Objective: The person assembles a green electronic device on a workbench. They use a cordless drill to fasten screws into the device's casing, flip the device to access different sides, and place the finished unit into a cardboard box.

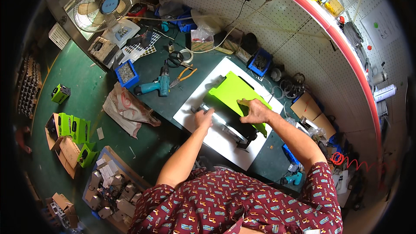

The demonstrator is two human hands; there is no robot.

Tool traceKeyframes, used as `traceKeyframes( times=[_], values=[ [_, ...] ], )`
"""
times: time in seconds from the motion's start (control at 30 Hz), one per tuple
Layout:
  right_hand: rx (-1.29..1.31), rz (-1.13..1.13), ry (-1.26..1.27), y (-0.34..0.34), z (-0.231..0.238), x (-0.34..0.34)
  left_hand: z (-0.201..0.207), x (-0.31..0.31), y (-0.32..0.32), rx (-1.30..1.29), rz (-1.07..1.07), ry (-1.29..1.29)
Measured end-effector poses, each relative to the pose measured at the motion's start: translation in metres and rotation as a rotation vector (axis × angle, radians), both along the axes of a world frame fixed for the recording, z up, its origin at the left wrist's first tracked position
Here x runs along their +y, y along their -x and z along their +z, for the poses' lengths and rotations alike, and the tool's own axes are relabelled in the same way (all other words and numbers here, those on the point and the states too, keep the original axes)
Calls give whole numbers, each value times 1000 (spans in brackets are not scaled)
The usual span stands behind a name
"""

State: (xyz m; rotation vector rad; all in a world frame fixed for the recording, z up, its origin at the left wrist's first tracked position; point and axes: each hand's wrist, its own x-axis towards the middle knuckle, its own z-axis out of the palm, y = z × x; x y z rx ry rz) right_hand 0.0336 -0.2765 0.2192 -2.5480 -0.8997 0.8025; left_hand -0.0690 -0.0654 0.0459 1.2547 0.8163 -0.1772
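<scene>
A bright green sheet-metal cover (pixel 234 90) is tilted over a black and silver metal chassis (pixel 227 126). Both rest on a white board (pixel 185 112) on the workbench. My right hand (pixel 256 112) grips the cover near its right end, thumb and index finger on its top face and the other fingers partly hidden. At the chassis's left end, my left hand (pixel 203 119) is closed on the metal edge, its fingertips only partly visible.
Beyond the board's left edge lie a teal cordless drill (pixel 159 83) and orange-handled pliers (pixel 185 76). Blue bins of screws (pixel 127 73) and small parts (pixel 260 62) stand around it. A second teal power tool (pixel 292 178) is at the near right. Green housings (pixel 74 129) sit on the floor at left.
</scene>
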Motion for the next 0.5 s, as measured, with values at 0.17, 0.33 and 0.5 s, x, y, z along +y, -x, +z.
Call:
traceKeyframes(
  times=[0.17,0.33,0.5],
  values=[
    [-223,96,69,17,-20,8,-2,-3,-14,138,-92,-209],
    [-294,2,304,59,-53,26,-18,9,6,-136,-117,10],
    [-319,-126,181,82,-72,26,-15,27,30,-223,-203,64]
  ],
)
